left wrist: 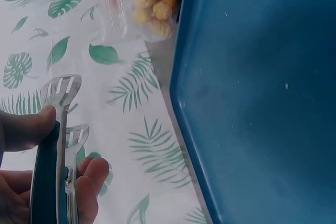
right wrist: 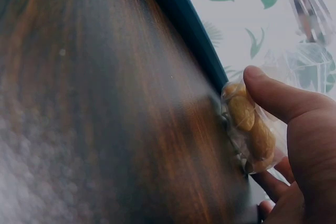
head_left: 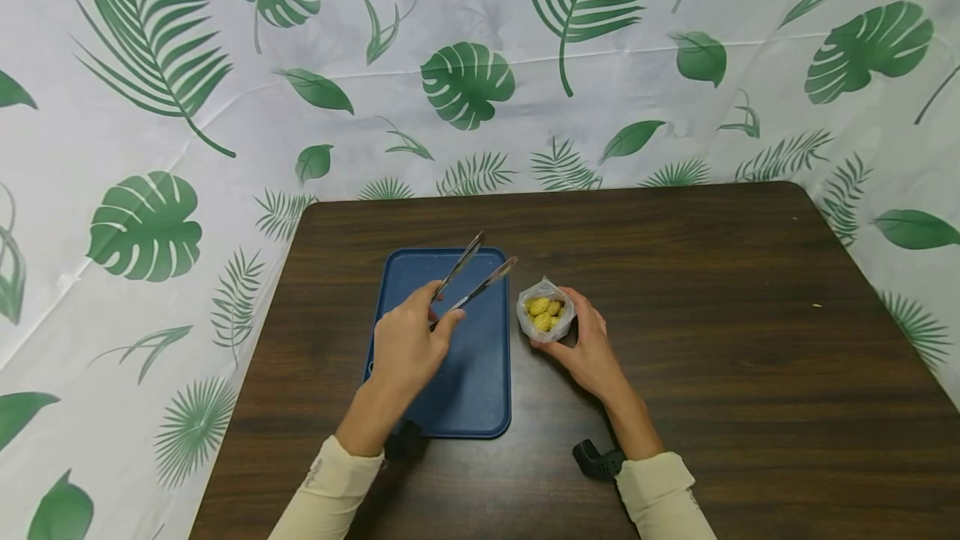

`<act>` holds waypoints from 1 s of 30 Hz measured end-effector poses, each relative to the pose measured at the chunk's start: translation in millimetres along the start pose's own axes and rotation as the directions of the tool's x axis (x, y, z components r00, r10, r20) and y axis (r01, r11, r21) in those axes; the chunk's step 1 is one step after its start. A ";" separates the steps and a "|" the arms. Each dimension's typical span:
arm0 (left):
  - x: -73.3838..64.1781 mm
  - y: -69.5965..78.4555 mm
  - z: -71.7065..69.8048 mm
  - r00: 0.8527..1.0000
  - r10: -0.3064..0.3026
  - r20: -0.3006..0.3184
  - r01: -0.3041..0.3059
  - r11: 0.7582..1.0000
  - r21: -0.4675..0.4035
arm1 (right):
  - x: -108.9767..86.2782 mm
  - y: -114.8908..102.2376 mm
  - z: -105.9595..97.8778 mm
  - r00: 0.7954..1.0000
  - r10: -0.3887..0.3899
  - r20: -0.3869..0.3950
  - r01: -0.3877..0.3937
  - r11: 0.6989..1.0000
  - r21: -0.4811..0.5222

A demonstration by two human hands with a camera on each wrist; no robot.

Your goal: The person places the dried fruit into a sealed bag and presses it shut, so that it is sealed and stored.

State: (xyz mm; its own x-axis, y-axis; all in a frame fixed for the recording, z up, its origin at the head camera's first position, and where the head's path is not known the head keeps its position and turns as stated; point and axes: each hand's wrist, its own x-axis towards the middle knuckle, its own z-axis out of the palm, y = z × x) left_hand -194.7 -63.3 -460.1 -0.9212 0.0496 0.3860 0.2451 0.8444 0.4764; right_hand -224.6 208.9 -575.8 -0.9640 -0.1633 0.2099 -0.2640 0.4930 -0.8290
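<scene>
My left hand [head_left: 411, 338] grips a pair of metal tongs [left wrist: 62, 98] with dark green handle grips, thumb on one arm and fingers on the other. The slotted tong tips stand apart above the blue tray [head_left: 472, 390], with nothing between them. Just right of the tray, my right hand [head_left: 585, 348] holds a clear plastic bag [head_left: 567, 325] by its side, its mouth facing up. Several yellow, bumpy, nut-like pieces [head_left: 542, 307] lie in the bag, and in the right wrist view these pieces [right wrist: 252, 124] show through the plastic beside my thumb.
The tray lies flat on a dark wood-grain table [head_left: 720, 315]. Behind and beside the table hangs a white cloth [head_left: 375, 123] printed with green leaves. A black strap piece [head_left: 597, 459] sits by my right wrist.
</scene>
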 end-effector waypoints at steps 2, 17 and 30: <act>0.7 -2.5 -1.9 1.000 -0.016 -0.009 0.016 1.000 0.009 | -0.1 -0.2 -0.2 1.000 0.005 0.002 -0.005 1.000 0.000; 3.6 -15.9 -14.3 0.987 -0.149 -0.059 0.151 0.988 0.032 | 0.3 0.0 0.7 1.000 0.006 0.001 -0.006 1.000 0.000; 6.3 -24.2 -21.6 0.979 -0.196 -0.057 0.200 0.976 0.085 | -0.2 1.2 0.6 1.000 0.004 -0.001 -0.004 1.000 0.002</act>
State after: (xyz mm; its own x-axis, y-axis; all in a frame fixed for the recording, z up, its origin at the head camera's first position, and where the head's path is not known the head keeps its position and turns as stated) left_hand -200.0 -94.9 -452.1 -0.9325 -0.1474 0.3298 0.0290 0.8795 0.4750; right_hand -224.7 209.0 -577.1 -0.9651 -0.1601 0.2074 -0.2601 0.4916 -0.8311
